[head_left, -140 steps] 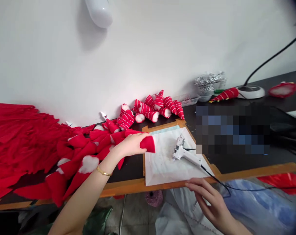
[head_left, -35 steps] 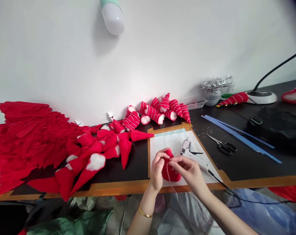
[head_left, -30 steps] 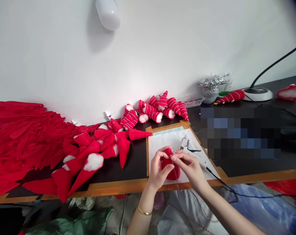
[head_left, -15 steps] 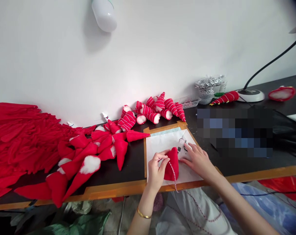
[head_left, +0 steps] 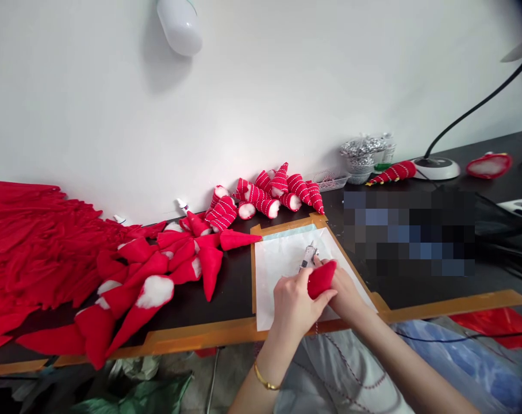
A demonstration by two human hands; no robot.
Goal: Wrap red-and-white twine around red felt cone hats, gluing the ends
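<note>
Compared with half a second ago, your left hand point(head_left: 293, 299) has tipped the red cone point(head_left: 322, 280), its point now slanting up and right, in front of your right hand point(head_left: 346, 294). Your left fingers grip that cone above one white sheet point(head_left: 272, 282). Your right hand is at the one glue gun point(head_left: 307, 257), its grip hidden. One gold bracelet point(head_left: 265, 380).

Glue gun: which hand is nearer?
Right. The right hand is at the gun, grasp partly hidden; the left hand, holding a cone, is nearer the camera.
</note>
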